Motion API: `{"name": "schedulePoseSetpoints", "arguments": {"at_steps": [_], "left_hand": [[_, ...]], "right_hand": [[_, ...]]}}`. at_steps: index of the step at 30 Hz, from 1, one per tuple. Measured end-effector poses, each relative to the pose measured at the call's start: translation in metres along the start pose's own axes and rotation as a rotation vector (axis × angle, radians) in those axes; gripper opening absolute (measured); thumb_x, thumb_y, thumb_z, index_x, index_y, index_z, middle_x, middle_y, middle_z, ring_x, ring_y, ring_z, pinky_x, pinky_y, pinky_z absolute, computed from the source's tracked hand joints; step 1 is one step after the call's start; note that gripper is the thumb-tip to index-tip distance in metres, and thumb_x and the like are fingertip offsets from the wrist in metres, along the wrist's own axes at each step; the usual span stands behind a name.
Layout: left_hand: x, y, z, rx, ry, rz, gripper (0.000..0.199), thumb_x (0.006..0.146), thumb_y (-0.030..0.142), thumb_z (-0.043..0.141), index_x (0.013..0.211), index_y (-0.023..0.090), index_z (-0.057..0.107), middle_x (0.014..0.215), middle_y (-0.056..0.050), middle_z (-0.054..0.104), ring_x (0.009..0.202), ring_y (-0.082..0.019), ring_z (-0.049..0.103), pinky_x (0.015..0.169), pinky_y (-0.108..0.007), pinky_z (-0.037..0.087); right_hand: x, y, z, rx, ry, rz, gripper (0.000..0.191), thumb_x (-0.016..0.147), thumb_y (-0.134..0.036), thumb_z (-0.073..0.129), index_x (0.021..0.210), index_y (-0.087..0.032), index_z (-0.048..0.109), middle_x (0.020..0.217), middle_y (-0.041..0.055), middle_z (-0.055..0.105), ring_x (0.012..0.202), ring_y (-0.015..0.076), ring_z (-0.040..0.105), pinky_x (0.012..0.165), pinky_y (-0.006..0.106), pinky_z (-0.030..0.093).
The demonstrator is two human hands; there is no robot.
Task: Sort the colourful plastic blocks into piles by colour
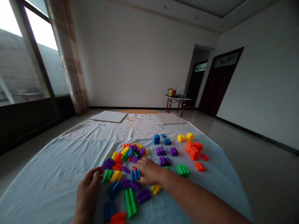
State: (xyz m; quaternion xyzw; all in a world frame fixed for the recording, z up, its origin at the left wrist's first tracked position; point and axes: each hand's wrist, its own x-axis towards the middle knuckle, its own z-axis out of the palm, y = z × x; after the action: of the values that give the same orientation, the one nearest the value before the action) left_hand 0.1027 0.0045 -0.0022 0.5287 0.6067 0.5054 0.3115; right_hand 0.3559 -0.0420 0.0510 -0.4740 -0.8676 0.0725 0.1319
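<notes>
Loose plastic building blocks, moulded like joined tubes, lie in a mixed pile in front of me. My left hand (90, 186) rests at the pile's left edge, thumb and fingers apart, beside a purple block (108, 163) and a green block (108, 175). My right hand (149, 171) reaches over the pile from the right, fingers stretched out and bent downward. Next to its thumb side is a blue block (135, 175), touching or nearly so. A purple block (135, 159) lies by its fingertips. What is under the palm is hidden.
Right of the pile stand colour groups: blue blocks (156, 139), purple blocks (160, 151), yellow blocks (189, 137), orange blocks (193, 151) and a green block (183, 170). Two flat boards, a white board (109, 116) and a beige board (170, 119), lie at the cloth-covered table's far end.
</notes>
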Motion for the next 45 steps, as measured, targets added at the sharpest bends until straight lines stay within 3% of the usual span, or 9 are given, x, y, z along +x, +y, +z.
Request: {"name": "schedulePoseSetpoints", "arguments": {"at_steps": [5,11,16,23,30,34,39,42,45], "left_hand": [[0.002,-0.003,-0.002,-0.007,-0.004,-0.024,0.048,0.061,0.057,0.048,0.086,0.020,0.064,0.079,-0.005,0.067,0.073,-0.022,0.062,0.065,-0.031,0.048],[0.006,-0.007,-0.002,-0.007,-0.002,-0.039,0.047,0.058,0.057,0.050,0.085,0.021,0.064,0.077,-0.004,0.068,0.070,-0.022,0.063,0.061,-0.030,0.049],[0.009,-0.009,0.000,0.004,0.004,-0.001,0.042,0.060,0.056,0.051,0.081,0.023,0.065,0.074,-0.003,0.069,0.068,-0.022,0.063,0.062,-0.030,0.051],[0.009,-0.005,-0.001,0.019,0.009,-0.003,0.041,0.058,0.057,0.051,0.076,0.023,0.066,0.070,-0.002,0.068,0.065,-0.022,0.063,0.061,-0.031,0.052],[0.010,-0.007,0.000,0.025,-0.013,-0.011,0.042,0.060,0.057,0.051,0.080,0.023,0.065,0.075,-0.002,0.068,0.069,-0.022,0.063,0.063,-0.030,0.051],[0.010,-0.008,0.002,0.020,0.005,-0.008,0.043,0.058,0.056,0.052,0.079,0.022,0.065,0.071,-0.003,0.067,0.065,-0.021,0.062,0.061,-0.030,0.050],[0.006,-0.004,0.004,0.001,0.023,0.027,0.045,0.061,0.055,0.049,0.081,0.018,0.065,0.072,-0.005,0.067,0.064,-0.021,0.061,0.059,-0.030,0.049],[0.004,-0.003,0.004,0.010,0.019,0.039,0.042,0.064,0.052,0.048,0.082,0.018,0.064,0.073,-0.005,0.067,0.064,-0.020,0.061,0.060,-0.029,0.049],[0.002,-0.002,0.003,0.013,0.009,0.055,0.041,0.065,0.051,0.048,0.083,0.017,0.064,0.074,-0.005,0.067,0.066,-0.020,0.061,0.061,-0.030,0.048]], "right_hand": [[-0.011,0.041,-0.032,0.136,0.169,0.044,0.062,0.064,-0.008,0.057,0.125,-0.016,0.051,0.118,0.0115,0.060,0.110,0.0233,0.053,0.095,0.036,0.041],[-0.032,0.137,-0.069,0.162,0.256,0.482,0.062,0.063,-0.001,0.054,0.123,-0.019,0.053,0.119,0.0078,0.061,0.104,0.0188,0.058,0.090,0.030,0.045],[-0.041,0.196,-0.071,0.130,0.226,0.650,0.063,0.060,0.001,0.054,0.120,-0.018,0.054,0.119,0.0087,0.062,0.105,0.0207,0.060,0.088,0.030,0.047],[-0.030,0.220,-0.058,0.126,0.169,0.676,0.063,0.059,0.001,0.056,0.118,-0.021,0.057,0.112,0.0033,0.067,0.104,0.0196,0.061,0.087,0.027,0.047],[-0.031,0.215,-0.058,0.074,0.167,0.650,0.062,0.058,0.005,0.053,0.114,-0.021,0.061,0.118,0.0056,0.064,0.108,0.0221,0.059,0.093,0.032,0.045],[-0.031,0.195,-0.069,0.035,0.232,0.623,0.060,0.064,0.004,0.049,0.119,-0.018,0.058,0.129,0.0102,0.054,0.120,0.0226,0.049,0.102,0.037,0.037],[-0.032,0.121,-0.067,0.132,0.365,0.296,0.046,0.074,-0.004,0.048,0.116,-0.019,0.059,0.117,0.0086,0.060,0.109,0.0189,0.055,0.098,0.035,0.041],[-0.035,0.068,-0.048,0.227,0.302,0.146,0.037,0.077,-0.010,0.051,0.110,-0.019,0.063,0.107,0.0073,0.065,0.103,0.0189,0.058,0.094,0.034,0.044],[-0.033,0.032,-0.022,0.262,0.228,0.112,0.033,0.077,-0.011,0.052,0.107,-0.018,0.064,0.106,0.0074,0.066,0.102,0.0193,0.059,0.092,0.033,0.045]]}}
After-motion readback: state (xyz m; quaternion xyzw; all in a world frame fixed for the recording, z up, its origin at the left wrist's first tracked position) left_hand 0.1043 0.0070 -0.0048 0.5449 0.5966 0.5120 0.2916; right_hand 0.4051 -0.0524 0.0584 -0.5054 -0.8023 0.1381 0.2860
